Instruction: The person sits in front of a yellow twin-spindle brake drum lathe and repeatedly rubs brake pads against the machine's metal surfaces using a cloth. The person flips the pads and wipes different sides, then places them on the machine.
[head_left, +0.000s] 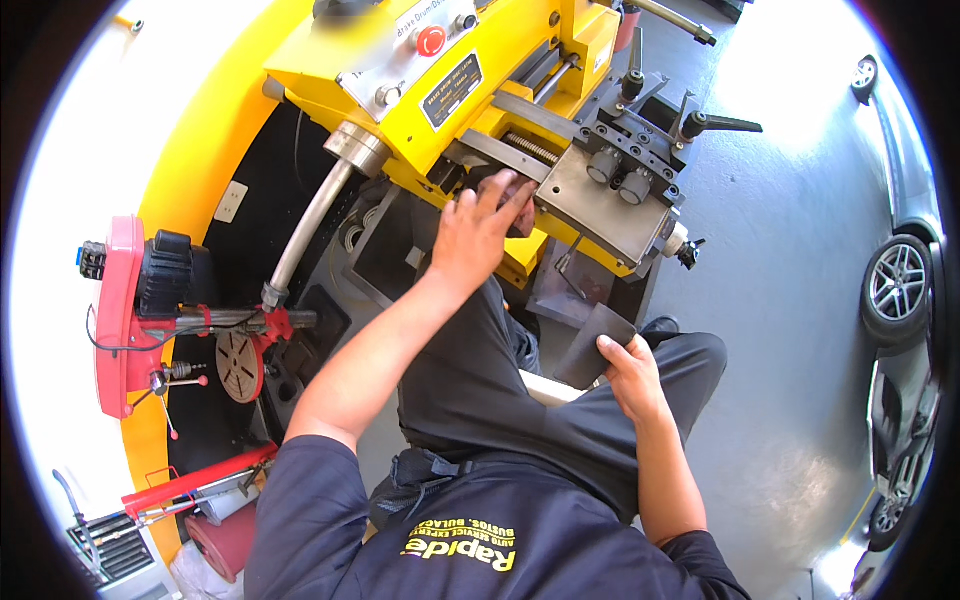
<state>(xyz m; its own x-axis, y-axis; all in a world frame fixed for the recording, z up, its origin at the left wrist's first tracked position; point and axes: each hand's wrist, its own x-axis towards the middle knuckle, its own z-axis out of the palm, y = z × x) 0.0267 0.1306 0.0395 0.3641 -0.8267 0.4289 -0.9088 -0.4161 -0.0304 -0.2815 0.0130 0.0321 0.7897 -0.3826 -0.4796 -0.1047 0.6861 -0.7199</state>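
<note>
A yellow brake lathe (455,150) stands before me, with a bare metal slide plate (605,205) on its near side. My left hand (470,235) reaches up to the slide's left edge, fingers bent over a dark reddish cloth (524,220) pressed against the machine there. The fingers partly cover the cloth. Above my right thigh, my right hand (635,375) grips a thin, dark grey rectangular sheet (592,345) that looks like sandpaper, thumb on top. The sheet hangs apart from the lathe.
Black clamp levers (720,124) and round knobs (635,186) stick up from the tool holder on the slide. A red stop button (431,41) sits on the lathe's panel. A steel shaft (310,235) juts toward the left, near a red drill press (125,310). Cars (900,290) stand at right.
</note>
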